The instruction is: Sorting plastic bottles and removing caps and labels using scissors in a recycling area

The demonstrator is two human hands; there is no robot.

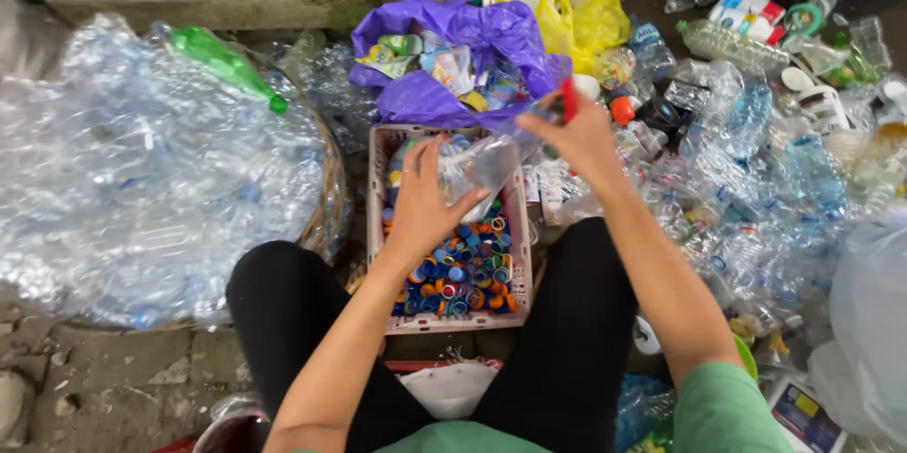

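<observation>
Nearest, a pink crate (518,255) of coloured bottle caps (468,269) is seen between the knees. Just above it, a crumpled clear plastic bottle (482,165) is gripped by the left hand (422,203), while its far end is pinched closed by the right hand (578,136) beside a red cap (569,100). Farther off, a purple bag (453,61) is seen.

- A white carton (746,7) with red and blue panels is seen at the upper right among crushed bottles.
- Crumpled colourful wrappers (444,66) are held in an open purple bag (491,33).
- A blue-and-yellow printed pack (805,418) is seen at the lower right corner.
</observation>
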